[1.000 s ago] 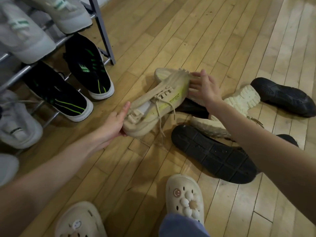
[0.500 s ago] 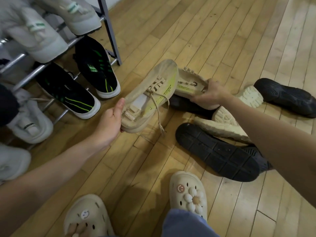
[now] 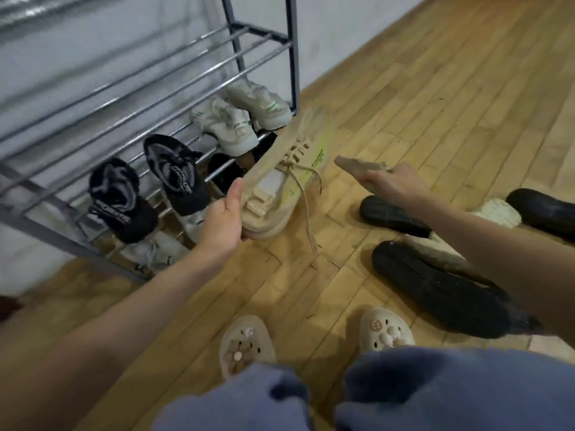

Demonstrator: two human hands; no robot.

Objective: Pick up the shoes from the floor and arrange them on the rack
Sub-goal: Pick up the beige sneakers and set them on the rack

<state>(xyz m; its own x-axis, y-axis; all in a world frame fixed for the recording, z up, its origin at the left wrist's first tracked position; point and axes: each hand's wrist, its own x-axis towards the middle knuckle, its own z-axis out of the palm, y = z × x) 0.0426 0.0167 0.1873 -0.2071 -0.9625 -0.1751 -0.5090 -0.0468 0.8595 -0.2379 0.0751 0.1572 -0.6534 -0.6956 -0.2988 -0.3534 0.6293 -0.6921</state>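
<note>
The left hand [image 3: 222,223] grips a tan sneaker [image 3: 289,175] at its heel — thumb up along the heel's near side, the other fingers wrapped under the sole and out of sight. The sneaker is lifted off the floor [image 3: 435,98], its toe pointing away from the fingers toward the corner post of the rack [image 3: 264,32], and a loose lace hangs below it. The right hand [image 3: 393,183] holds the matching tan sneaker [image 3: 357,168], of which only a blurred part shows beyond the fingers; the fingers close around it, though how exactly they pinch it I cannot tell.

Beyond the left fingers, on a lower rail of the rack, sit two pale sneakers with green marks [image 3: 239,119], and to their left two black sneakers [image 3: 149,188]; more pale shoes show on the rail beneath. The upper rails are bare chrome bars.

Right of and nearer than the right fingers, on the floor, lie black shoes [image 3: 435,287] — one sole-up — mixed with a cream chunky-soled shoe [image 3: 497,211]. Nearest the camera are the person's own cream clogs [image 3: 387,332] with charms, below blue trouser legs.
</note>
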